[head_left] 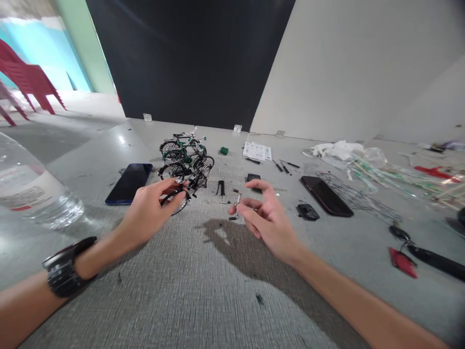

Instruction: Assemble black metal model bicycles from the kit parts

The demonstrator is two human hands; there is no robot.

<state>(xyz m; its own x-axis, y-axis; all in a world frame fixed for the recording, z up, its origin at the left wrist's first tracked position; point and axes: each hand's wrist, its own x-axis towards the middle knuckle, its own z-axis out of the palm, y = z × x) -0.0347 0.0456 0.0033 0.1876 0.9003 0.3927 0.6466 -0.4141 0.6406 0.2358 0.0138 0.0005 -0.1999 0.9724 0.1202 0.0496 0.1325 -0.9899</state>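
My left hand [152,206] pinches a black miniature bicycle [199,180] by its near wheel end, fingers and thumb closed on it. Just behind it, several more toy bicycles [172,169] with black and green frames stand in a row. Over the table to the right, my right hand [271,220] holds a tiny silver handlebar [238,198] with dark grips between thumb and fingers; the index finger is raised off it. A small black forked part [221,187] lies between the two hands.
A blue phone [130,184] and a water bottle [32,186] are at left. Rightward lie a black phone [326,195], a black plastic piece [307,211], keys [400,232], wire and plastic sprues [374,172]. Small screwdrivers [285,167] and paper slips [256,150] sit farther back.
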